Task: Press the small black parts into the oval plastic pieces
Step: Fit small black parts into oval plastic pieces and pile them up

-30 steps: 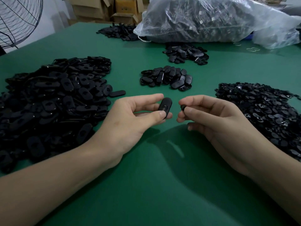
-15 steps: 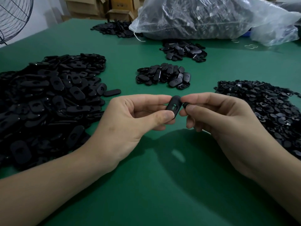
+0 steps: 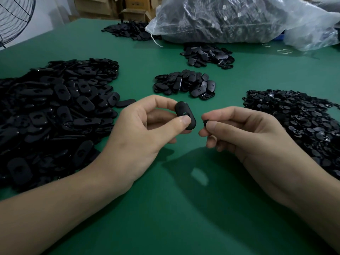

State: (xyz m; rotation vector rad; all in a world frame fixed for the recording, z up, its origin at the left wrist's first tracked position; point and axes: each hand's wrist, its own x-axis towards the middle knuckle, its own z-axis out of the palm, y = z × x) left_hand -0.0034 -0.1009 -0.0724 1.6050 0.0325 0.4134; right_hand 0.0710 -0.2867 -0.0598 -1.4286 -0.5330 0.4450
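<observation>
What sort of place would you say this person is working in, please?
Most likely a small factory or workshop assembly bench: heaps of identical black oval pieces lie on a green table, a big clear bag is full of dark parts, and cardboard boxes stand behind.

Green surface (image 3: 165, 227); black ovals (image 3: 55, 107), black small parts (image 3: 303, 122); clear bag (image 3: 239, 19); brown boxes (image 3: 132, 13).
</observation>
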